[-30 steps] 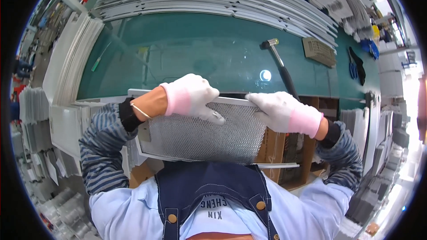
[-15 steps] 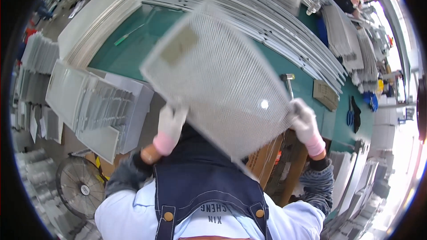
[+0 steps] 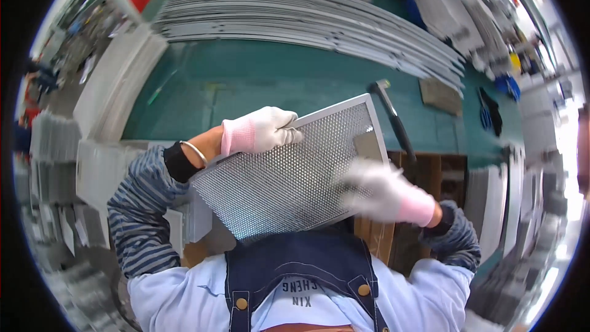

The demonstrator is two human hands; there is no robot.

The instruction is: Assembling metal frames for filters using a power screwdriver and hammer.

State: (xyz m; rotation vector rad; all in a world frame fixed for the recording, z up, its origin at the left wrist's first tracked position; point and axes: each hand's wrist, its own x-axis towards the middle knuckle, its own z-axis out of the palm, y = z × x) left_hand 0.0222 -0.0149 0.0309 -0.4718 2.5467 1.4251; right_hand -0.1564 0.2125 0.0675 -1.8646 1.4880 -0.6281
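Observation:
A framed mesh filter panel (image 3: 279,178), silver with a honeycomb-like face, is tilted in front of my chest. Its metal rim runs around the edge, and a tan patch shows near its right end. My left hand (image 3: 268,130), in a white glove with a pink cuff, grips the panel's far edge, fingers bent over the rim. Over the right part of the mesh is my right hand (image 3: 381,192), gloved the same way. Motion smears its fingers, so I cannot make out whether they touch the panel.
On the green table (image 3: 246,74) lie a hammer (image 3: 393,114), a brown pad (image 3: 440,96), blue-handled scissors (image 3: 486,114) and a thin green-handled tool (image 3: 157,94). Long metal strips (image 3: 295,15) are piled along the far side. Stacked pale panels (image 3: 117,80) stand at the left.
The panel has been turned around and lowered toward my chest. My left hand has moved to its far edge. My right hand has left the right corner and come inward over the mesh.

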